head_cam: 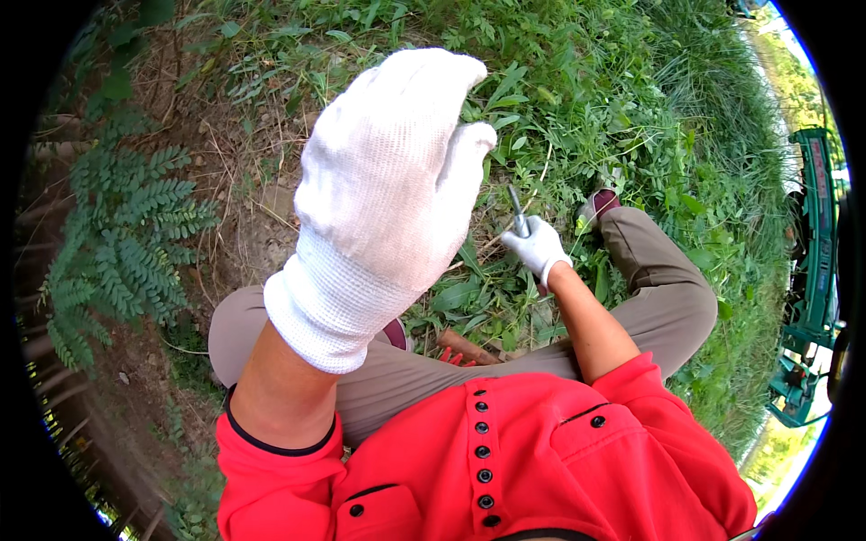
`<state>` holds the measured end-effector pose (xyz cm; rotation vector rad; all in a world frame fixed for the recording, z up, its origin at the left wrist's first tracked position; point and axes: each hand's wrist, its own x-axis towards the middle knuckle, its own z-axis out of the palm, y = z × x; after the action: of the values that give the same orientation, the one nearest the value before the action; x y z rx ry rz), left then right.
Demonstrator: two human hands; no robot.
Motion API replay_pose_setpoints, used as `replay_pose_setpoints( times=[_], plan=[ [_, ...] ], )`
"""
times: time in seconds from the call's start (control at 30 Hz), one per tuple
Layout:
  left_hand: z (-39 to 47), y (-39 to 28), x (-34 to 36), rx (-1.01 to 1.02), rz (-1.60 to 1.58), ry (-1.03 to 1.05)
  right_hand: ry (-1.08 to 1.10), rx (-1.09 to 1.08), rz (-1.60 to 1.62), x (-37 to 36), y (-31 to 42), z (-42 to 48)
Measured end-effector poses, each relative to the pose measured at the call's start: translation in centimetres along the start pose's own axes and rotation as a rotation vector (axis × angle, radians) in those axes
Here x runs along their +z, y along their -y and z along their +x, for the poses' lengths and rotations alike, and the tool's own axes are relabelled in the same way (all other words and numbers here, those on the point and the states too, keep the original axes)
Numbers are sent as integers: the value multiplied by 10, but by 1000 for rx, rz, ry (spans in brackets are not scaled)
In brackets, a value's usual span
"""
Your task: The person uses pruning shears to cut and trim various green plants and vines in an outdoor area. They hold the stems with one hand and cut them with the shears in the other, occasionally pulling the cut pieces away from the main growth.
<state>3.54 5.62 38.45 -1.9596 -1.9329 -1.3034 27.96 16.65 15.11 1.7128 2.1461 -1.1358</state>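
Observation:
My left hand (385,176), in a white knit glove, is raised close before the camera with its back towards me. Its fingers bend forward, and a gap shows between thumb and forefinger with nothing visible in it. The palm is hidden. Lower down and to the right, my right hand (540,249), also gloved in white, grips a grey metal hand tool (519,220). A thin dark end of the tool points up and away from me over weeds (467,297). The tool's exact kind cannot be told.
Between my bent legs lie a brown wooden handle-like piece (470,348) and some red prongs (456,358), partly hidden by my trousers. Bare soil and a leafy shrub (128,237) are on the left. Dense grass (731,135) grows at right, with green machinery (815,237) beyond it.

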Motion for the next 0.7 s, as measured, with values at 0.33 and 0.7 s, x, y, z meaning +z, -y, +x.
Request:
replay_pose_setpoints(
  times=[0.33,0.7],
  plan=[
    [4,-6,-2,-30,-1,46,256,181,-475,-29,-15,2],
    [3,-9,4,-35,22,87,254,205,-621,1,2,39]
  ],
)
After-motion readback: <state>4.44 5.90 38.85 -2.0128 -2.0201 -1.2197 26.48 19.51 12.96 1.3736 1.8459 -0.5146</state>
